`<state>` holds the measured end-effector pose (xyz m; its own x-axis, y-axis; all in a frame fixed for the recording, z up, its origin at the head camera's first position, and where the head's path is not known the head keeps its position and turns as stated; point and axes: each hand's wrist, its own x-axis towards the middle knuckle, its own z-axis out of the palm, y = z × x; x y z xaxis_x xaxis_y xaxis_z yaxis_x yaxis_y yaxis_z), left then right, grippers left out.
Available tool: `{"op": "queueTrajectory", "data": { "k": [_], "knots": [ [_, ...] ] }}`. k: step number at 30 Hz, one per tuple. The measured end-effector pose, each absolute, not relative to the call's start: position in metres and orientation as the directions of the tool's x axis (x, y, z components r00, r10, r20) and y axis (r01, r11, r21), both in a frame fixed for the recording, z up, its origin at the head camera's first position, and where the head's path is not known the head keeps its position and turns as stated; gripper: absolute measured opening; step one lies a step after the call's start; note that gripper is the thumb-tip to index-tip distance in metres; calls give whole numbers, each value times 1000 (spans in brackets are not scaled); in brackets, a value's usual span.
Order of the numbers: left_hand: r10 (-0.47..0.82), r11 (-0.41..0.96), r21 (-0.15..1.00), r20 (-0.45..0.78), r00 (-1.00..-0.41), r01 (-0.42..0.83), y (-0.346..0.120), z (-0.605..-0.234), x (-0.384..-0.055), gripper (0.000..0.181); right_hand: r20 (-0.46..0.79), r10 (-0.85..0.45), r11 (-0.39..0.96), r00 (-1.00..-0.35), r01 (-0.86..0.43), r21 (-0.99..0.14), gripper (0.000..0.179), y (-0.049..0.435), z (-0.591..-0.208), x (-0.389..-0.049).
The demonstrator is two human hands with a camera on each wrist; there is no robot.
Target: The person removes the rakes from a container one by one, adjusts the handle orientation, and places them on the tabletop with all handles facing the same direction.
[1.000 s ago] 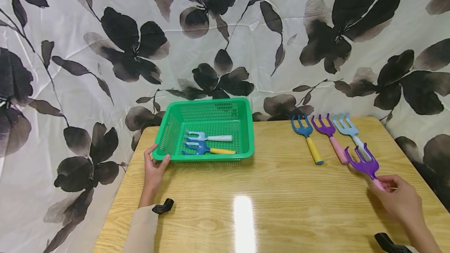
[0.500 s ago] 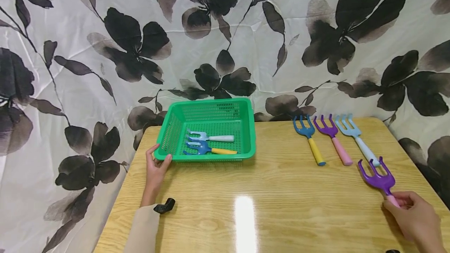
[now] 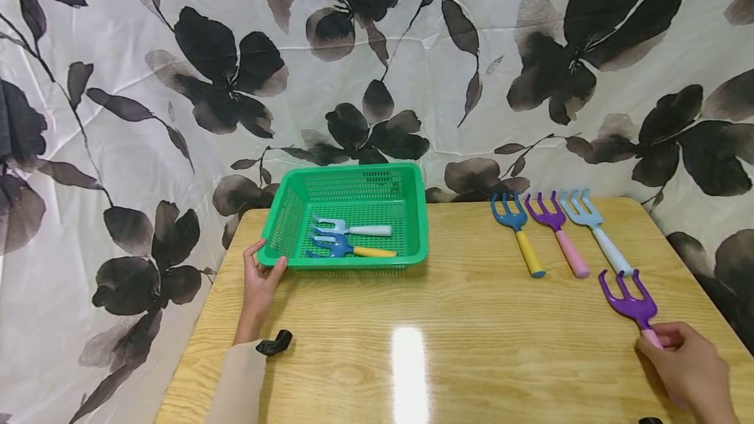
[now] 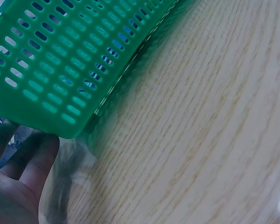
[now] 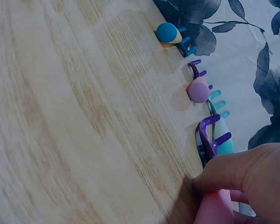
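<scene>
At the front left corner of a green plastic basket (image 3: 415,260), my left hand (image 3: 259,290) grips the rim, thumb at the front and fingers at the side. The left wrist view shows fingers against that corner of the basket (image 4: 51,93). My right hand (image 3: 689,358) pinches the pink handle of a purple garden hand fork (image 3: 635,306), tines pointing away. In the right wrist view the thumb and fingers wrap this fork's pink handle (image 5: 213,210). Its tines overlap the handle end of a light blue hand fork (image 3: 612,250) in the head view.
Inside the basket lie a light blue fork (image 3: 368,231) and a blue fork with a yellow handle (image 3: 374,252). A blue-and-yellow fork (image 3: 527,250) and a purple-and-pink fork (image 3: 568,250) lie at the back right of the wooden table (image 3: 483,345). Behind hangs a floral cloth (image 3: 459,97).
My right hand has moved right and toward me with the purple hand fork, then hardly shifted in the last half second. My left hand stays on the basket.
</scene>
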<state>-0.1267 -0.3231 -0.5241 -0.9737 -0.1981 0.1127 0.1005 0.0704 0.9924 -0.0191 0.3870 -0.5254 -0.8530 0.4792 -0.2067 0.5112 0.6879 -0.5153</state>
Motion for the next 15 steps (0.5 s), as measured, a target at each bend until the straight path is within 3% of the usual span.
{"op": "queueTrajectory", "data": {
  "k": [10, 15],
  "knots": [
    [-201, 91, 990, 123, -972, 107, -323, -526, -128, 65, -219, 468, 696, -856, 510, -505, 49, 388, -526, -20],
    [-208, 86, 991, 123, -970, 107, -322, -528, -127, 64, -274, 398, 764, -875, 482, -430, 52, 396, -521, -21]
  ]
}}
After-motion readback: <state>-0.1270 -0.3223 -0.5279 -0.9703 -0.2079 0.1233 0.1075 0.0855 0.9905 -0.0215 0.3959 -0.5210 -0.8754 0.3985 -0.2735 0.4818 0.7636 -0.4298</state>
